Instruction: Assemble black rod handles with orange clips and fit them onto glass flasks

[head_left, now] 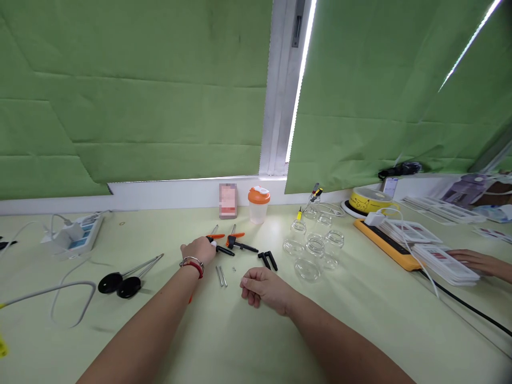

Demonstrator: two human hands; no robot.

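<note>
Left hand: at black tool; fingers' grip hidden.
Right hand: fingers curled together.
Metal rods, black handles: loose, seemingly unjoined.

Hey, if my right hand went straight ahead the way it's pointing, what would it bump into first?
Most likely the metal rods, though your right hand might brush the tiny bits beside them; depth is hard to judge here.

No legible lettering — pink screen pixelated, labels on clear plastic cases too small.
</note>
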